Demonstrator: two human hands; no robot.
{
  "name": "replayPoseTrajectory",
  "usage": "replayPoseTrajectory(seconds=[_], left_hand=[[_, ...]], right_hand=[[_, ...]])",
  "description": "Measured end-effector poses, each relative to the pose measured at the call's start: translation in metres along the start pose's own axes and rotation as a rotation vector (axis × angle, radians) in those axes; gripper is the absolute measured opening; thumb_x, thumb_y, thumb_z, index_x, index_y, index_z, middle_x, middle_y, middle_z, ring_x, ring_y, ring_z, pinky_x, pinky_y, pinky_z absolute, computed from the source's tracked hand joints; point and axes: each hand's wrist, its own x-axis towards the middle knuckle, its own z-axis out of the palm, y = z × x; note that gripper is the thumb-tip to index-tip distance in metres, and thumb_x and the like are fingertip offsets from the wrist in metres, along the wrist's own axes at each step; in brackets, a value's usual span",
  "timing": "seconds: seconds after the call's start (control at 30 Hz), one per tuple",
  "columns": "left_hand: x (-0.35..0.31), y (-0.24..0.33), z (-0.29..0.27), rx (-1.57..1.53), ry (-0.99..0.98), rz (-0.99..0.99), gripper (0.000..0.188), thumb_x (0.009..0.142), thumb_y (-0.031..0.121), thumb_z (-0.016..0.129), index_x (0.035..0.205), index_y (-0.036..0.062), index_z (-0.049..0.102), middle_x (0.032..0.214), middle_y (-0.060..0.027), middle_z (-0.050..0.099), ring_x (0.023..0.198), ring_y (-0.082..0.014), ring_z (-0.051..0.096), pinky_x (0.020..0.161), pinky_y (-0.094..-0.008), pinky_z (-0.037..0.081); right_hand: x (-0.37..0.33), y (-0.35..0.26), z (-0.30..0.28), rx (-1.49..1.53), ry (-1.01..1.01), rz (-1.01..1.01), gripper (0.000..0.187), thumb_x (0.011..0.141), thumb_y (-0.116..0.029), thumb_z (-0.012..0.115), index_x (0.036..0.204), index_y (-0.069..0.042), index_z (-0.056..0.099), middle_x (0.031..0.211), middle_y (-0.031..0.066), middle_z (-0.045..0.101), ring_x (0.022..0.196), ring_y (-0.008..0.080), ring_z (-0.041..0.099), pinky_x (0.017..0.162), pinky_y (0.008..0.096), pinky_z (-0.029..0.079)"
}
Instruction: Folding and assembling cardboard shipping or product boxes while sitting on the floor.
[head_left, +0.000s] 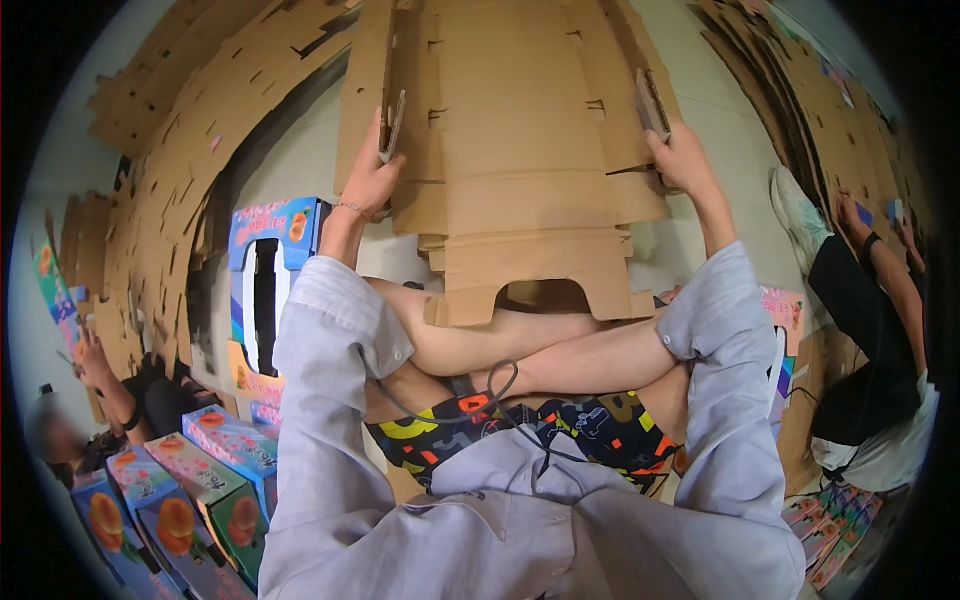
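In front of me a flat brown cardboard box blank (520, 130) lies lengthwise, its notched near end over my crossed legs. My left hand (370, 183) grips a folded-up flap on its left side, fingers mostly hidden behind the board. On the opposite side, my right hand (684, 160) holds the matching raised flap, thumb toward the inside. Both side walls of the blank stand partly upright, while its middle panel and cut-out near tab are flat. The far end runs out of the picture.
Stacked cardboard sheets (190, 150) rise at left, with more cardboard (790, 110) at right. A blue printed carton (275, 235) stands by my left forearm; several fruit-printed cartons (180, 490) sit lower left. Co-workers' hands (92, 360) show at left and right. A dark cable (510, 375) crosses my lap.
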Motion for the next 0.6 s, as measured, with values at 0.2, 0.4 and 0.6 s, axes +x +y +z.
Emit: replayPoseTrajectory(seconds=[0.2,0.4,0.6], left_hand=[[0.000,0.008,-0.001,-0.016,-0.049,0.010,0.078,0.077,-0.001,0.049,0.146,0.0035,0.012,0.150,-0.0138,0.019,0.140,-0.0246,0.014,0.112,-0.0316,0.014],[0.002,0.008,0.000,-0.035,-0.067,0.022,0.080,0.075,-0.004,0.050,0.145,0.0031,0.012,0.150,-0.0132,0.020,0.140,-0.0244,0.014,0.112,-0.0316,0.013],[0.002,0.003,0.000,-0.021,-0.062,0.059,0.079,0.075,-0.003,0.048,0.145,0.0024,0.012,0.150,-0.0137,0.019,0.140,-0.0242,0.014,0.112,-0.0314,0.013]], right_hand=[[-0.007,-0.019,-0.001,-0.160,0.078,-0.064,0.031,0.084,-0.022,0.055,0.105,0.000,0.058,0.082,0.0230,0.061,0.080,0.0386,0.057,0.071,0.0428,0.044],[-0.004,-0.010,-0.004,-0.138,0.041,-0.159,0.039,0.085,-0.027,0.057,0.113,0.000,0.053,0.092,0.0237,0.060,0.085,0.0386,0.056,0.074,0.0418,0.044],[-0.002,0.000,-0.001,-0.146,-0.037,-0.093,0.046,0.087,-0.029,0.056,0.122,-0.001,0.048,0.099,0.0227,0.056,0.091,0.0371,0.054,0.080,0.0403,0.044]])
